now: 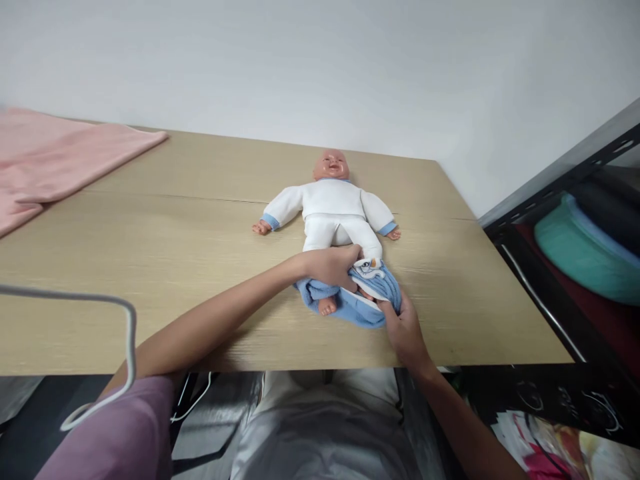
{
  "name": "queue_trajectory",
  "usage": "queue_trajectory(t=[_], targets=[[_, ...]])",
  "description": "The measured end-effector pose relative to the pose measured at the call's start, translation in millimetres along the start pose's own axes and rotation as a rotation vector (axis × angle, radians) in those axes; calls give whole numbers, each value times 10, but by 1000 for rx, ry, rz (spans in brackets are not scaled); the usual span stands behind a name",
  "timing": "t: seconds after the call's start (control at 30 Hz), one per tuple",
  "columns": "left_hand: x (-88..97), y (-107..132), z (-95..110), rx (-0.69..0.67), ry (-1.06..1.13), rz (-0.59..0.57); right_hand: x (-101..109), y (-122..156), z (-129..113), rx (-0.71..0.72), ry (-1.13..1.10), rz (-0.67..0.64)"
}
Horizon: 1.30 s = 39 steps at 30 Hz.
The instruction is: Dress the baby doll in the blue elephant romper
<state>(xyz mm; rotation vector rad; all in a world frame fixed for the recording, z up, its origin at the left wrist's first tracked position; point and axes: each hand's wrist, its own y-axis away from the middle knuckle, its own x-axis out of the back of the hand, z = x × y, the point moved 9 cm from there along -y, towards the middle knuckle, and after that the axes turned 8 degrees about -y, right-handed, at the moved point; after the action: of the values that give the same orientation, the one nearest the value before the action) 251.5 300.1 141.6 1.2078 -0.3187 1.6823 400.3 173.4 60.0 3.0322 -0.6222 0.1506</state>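
Note:
A baby doll (334, 197) in a white top with blue cuffs lies on its back, head toward the wall. Blue pants (363, 317) with a white and orange cartoon patch are bunched around its lower legs. One bare foot sticks out on the left; the other shows only partly inside the cloth. My left hand (334, 265) is closed at the doll's shin, gripping the top of the blue cloth beside the patch. At the right edge of the pants, my right hand (404, 328) pinches the opening, its thumb on the white-edged hem.
The doll lies near the front edge of a wooden table (200, 233). A pink cloth (65, 157) is spread at the left. A white cable (131, 333) loops over my left arm. On the right stands a black rack (537, 293) with a teal basin (590, 247).

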Motion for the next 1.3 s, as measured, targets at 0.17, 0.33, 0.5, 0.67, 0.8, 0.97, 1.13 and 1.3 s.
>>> queue_trajectory(t=[0.17, 0.33, 0.5, 0.67, 0.8, 0.97, 1.13, 1.3], targets=[[-4, -7, -124, -60, 195, 76, 21, -27, 16, 16, 38, 29], [12, -10, -160, -113, 307, 109, -61, -132, -67, 114, -120, -100], [87, 48, -87, -248, 274, 87, -97, -293, -126, 206, -42, -264], [245, 126, -128, -254, 103, 135, -158, -584, -371, 349, 252, -492], [375, 220, -108, -244, -15, 216, -192, -802, -488, 471, 401, -685], [477, 387, -276, -186, -156, 396, -71, -875, -412, 506, 387, -751], [319, 444, -594, -238, 3, 381, -42, -911, -649, 558, 357, -668], [248, 480, -769, -279, 285, 567, -400, -1182, -712, 294, 120, -654]])
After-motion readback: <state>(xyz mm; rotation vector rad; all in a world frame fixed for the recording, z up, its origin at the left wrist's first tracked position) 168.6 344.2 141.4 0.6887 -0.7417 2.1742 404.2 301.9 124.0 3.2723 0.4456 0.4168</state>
